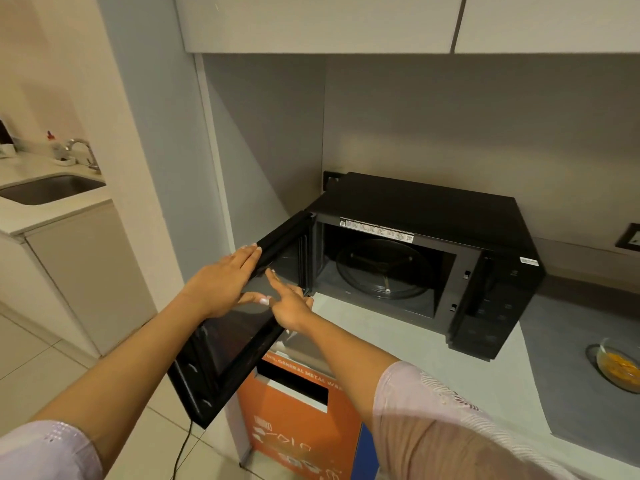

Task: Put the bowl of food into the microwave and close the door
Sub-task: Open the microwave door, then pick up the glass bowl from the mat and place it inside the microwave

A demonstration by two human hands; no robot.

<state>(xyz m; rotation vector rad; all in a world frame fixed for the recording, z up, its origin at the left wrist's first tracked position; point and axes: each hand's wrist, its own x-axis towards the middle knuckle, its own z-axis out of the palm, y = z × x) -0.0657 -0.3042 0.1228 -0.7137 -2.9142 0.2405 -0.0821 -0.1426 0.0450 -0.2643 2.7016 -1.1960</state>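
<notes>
A black microwave (433, 216) stands on the grey counter (398, 355) with its door (225, 348) swung wide open to the left. Its cavity holds only the glass turntable (384, 268). My left hand (221, 282) lies flat over the door's top edge, fingers stretched, thumb under the edge. My right hand (289, 304) touches the inner face of the door near the hinge, index finger pointing. A glass bowl of yellow food (620, 368) rests on the counter at the far right edge of view, apart from both hands.
Wall cupboards (318, 22) hang above the microwave. An orange recycling bin (298, 410) stands under the open door, with a black cable beside it. A sink (52, 188) with a tap is far left. A wall socket (630, 237) is behind the microwave.
</notes>
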